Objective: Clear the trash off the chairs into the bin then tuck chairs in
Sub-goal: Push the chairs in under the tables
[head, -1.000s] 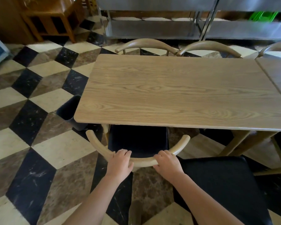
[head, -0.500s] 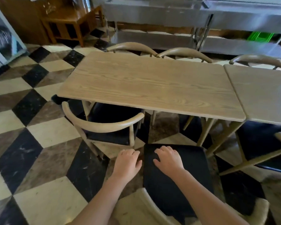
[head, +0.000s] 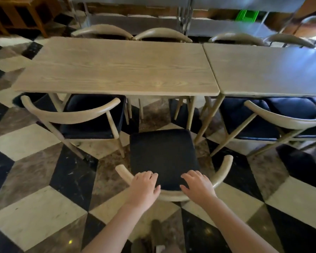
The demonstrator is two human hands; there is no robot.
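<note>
A chair with a black seat (head: 162,152) and a curved pale wooden backrest (head: 223,170) stands pulled out from the wooden table (head: 117,70), facing it. No trash shows on its seat. My left hand (head: 144,186) lies on the left part of the backrest rail and my right hand (head: 198,187) on the right part, fingers reaching forward over the seat's rear edge. To the left, another chair (head: 71,116) has its seat partly under the table. A dark bin (head: 18,102) peeks out behind it near the table's left corner.
A second table (head: 272,70) adjoins on the right with a chair (head: 285,123) partly under it. Several chair backs line the far side. Steel shelving (head: 135,22) runs along the back. The checkered floor (head: 35,207) spreads left and right of me.
Both hands let go of the left chair's backrest, which now sits by the table. I stepped right, and my hands came down on the backrest of the pulled-out chair.
</note>
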